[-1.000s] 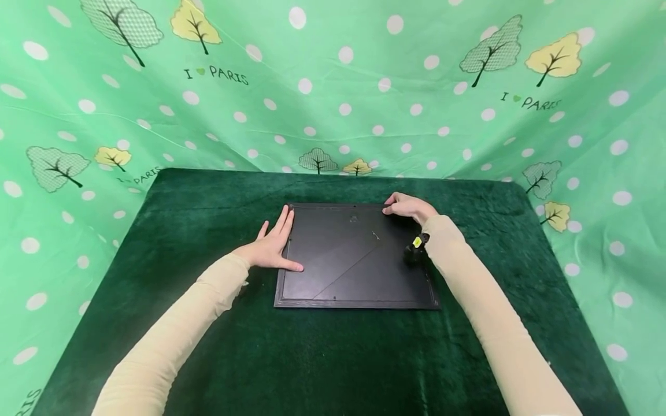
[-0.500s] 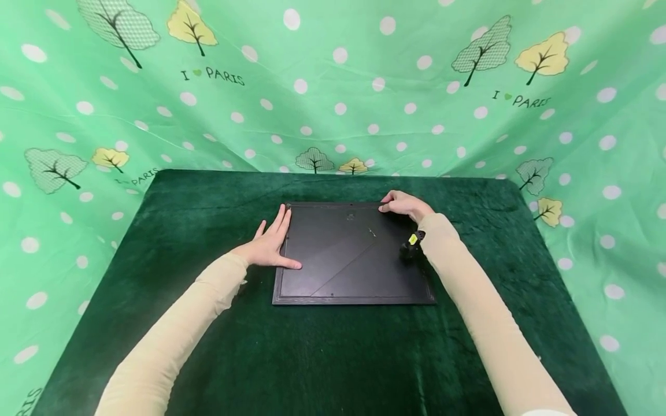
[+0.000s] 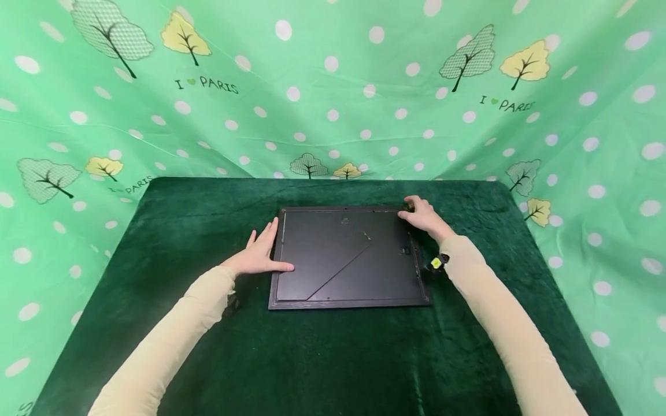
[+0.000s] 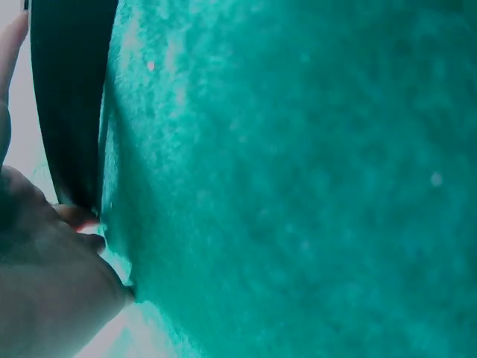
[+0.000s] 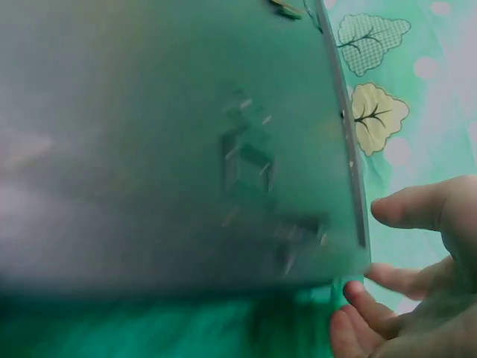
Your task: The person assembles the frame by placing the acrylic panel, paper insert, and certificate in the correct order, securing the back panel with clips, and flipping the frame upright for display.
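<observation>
A black picture frame (image 3: 343, 254) lies back side up, with a diagonal line across its backing. My left hand (image 3: 255, 254) is at its left edge, fingers straight along the outer side and thumb resting over the rim. In the left wrist view the frame's dark side (image 4: 71, 97) rises beside that hand (image 4: 52, 276). By the far right corner is my right hand (image 3: 424, 219), thumb and fingers spread apart. The right wrist view has its lower fingers (image 5: 373, 313) at the frame's corner, while the thumb (image 5: 410, 207) stands off the edge.
Dark green plush cloth (image 3: 333, 358) covers the table. Behind it and along the sides hangs a light green dotted curtain (image 3: 333, 92) with printed trees. A small black device with a yellow label (image 3: 436, 263) sits at the right wrist.
My right hand has left its pinch on the frame's far edge, moved right to the corner and spread. The left hand has slid slightly nearer along the left edge. The head view has shifted a little.
</observation>
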The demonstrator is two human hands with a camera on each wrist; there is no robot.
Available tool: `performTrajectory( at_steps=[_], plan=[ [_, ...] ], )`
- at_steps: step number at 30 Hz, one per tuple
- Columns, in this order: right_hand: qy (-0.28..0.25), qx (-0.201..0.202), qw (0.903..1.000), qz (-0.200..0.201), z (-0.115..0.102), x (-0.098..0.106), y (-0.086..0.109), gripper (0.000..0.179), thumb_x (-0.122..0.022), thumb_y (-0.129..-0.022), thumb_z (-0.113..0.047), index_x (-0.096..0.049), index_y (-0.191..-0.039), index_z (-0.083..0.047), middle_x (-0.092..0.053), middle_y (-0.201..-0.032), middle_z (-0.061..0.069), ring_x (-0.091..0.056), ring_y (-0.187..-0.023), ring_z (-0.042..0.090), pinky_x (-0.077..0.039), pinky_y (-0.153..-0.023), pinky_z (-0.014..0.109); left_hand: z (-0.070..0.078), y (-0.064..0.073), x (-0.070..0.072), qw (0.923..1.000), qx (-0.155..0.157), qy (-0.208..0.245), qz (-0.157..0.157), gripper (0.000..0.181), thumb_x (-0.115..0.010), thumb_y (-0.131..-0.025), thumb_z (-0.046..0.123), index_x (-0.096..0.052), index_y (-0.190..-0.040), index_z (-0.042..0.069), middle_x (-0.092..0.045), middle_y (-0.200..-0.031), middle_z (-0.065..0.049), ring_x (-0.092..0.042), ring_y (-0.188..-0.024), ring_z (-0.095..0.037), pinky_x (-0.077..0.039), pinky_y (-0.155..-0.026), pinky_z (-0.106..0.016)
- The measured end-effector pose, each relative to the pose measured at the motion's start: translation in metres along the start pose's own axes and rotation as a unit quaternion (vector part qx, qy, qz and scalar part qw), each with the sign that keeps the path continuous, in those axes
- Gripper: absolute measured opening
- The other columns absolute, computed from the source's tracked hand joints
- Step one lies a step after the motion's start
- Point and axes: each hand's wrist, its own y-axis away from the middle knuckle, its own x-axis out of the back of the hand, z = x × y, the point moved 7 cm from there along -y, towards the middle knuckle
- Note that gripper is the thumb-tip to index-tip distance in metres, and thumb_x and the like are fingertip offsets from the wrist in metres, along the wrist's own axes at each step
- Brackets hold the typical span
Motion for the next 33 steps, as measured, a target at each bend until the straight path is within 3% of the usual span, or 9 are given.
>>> performTrajectory(
  at_steps=[4, 11, 14, 19, 24, 28, 33],
  plan=[
    [-0.016, -0.004, 0.9996, -0.021, 0.014, -0.001, 0.017, 0.062, -0.045, -0.103, -0.024, -0.017, -0.151, 0.002, -0.033, -0.140, 0.029, -0.034, -0.129, 0.042, -0.032, -0.102, 0.055, -0.003, 0.004, 0.007, 0.9997, 0.010, 0.023, 0.001, 0.118, -0.070, -0.082, 0.053, 0.008, -0.152, -0.001, 0.005, -0.159, -0.020, 0.006, -0.145, -0.031, 0.009, -0.110, -0.055],
    [-0.032, 0.018, 0.9985, -0.041, 0.018, -0.013, 0.033, 0.065, -0.045, -0.103, -0.024, -0.014, -0.152, 0.003, -0.026, -0.147, 0.029, -0.033, -0.131, 0.042, -0.033, -0.102, 0.055, -0.007, 0.002, 0.008, 0.9957, 0.049, 0.079, 0.003, 0.107, -0.062, -0.088, 0.056, 0.007, -0.154, 0.006, 0.005, -0.160, -0.017, 0.005, -0.144, -0.036, 0.008, -0.111, -0.055],
    [-0.030, 0.020, 0.9986, -0.039, 0.018, -0.015, 0.033, 0.067, -0.046, -0.102, -0.024, -0.011, -0.152, 0.004, -0.023, -0.147, 0.030, -0.033, -0.130, 0.043, -0.034, -0.101, 0.054, -0.007, 0.002, 0.008, 0.9948, 0.052, 0.087, -0.004, 0.106, -0.063, -0.088, 0.053, 0.007, -0.154, 0.008, 0.004, -0.159, -0.018, 0.005, -0.143, -0.038, 0.008, -0.110, -0.056],
    [-0.035, 0.014, 0.9987, -0.035, 0.020, -0.017, 0.034, 0.068, -0.046, -0.102, -0.023, -0.009, -0.152, 0.004, -0.023, -0.146, 0.030, -0.033, -0.128, 0.043, -0.034, -0.100, 0.055, -0.007, 0.001, 0.008, 0.9968, 0.030, 0.074, -0.007, 0.105, -0.065, -0.089, 0.046, 0.007, -0.154, 0.005, 0.001, -0.159, -0.022, 0.000, -0.144, -0.038, 0.008, -0.110, -0.056],
    [-0.055, 0.002, 0.9975, -0.044, 0.020, -0.020, 0.039, 0.073, -0.048, -0.101, -0.025, -0.004, -0.154, 0.000, -0.024, -0.147, 0.030, -0.033, -0.129, 0.043, -0.032, -0.101, 0.056, -0.009, 0.001, 0.007, 0.9932, 0.050, 0.104, -0.013, 0.103, -0.063, -0.090, 0.047, 0.008, -0.155, 0.011, 0.003, -0.159, -0.019, 0.012, -0.141, -0.044, 0.005, -0.108, -0.062],
    [-0.085, -0.007, 0.9958, -0.035, 0.019, -0.018, 0.045, 0.077, -0.050, -0.100, -0.025, 0.000, -0.155, -0.006, -0.021, -0.150, 0.029, -0.032, -0.132, 0.043, -0.031, -0.103, 0.056, -0.005, 0.005, 0.008, 0.9821, 0.051, 0.181, -0.013, 0.100, -0.064, -0.092, 0.040, 0.010, -0.155, 0.016, 0.006, -0.160, -0.015, 0.011, -0.141, -0.044, -0.003, -0.109, -0.063],
    [-0.125, -0.001, 0.9922, -0.006, 0.013, -0.012, 0.052, 0.079, -0.052, -0.099, -0.022, 0.003, -0.156, -0.014, -0.031, -0.145, 0.031, -0.040, -0.126, 0.044, -0.034, -0.101, 0.057, 0.006, 0.009, 0.014, 0.9522, 0.016, 0.305, 0.001, 0.090, -0.060, -0.096, 0.024, 0.007, -0.155, 0.019, 0.007, -0.160, -0.012, -0.016, -0.141, -0.042, -0.019, -0.109, -0.059]
  ],
)
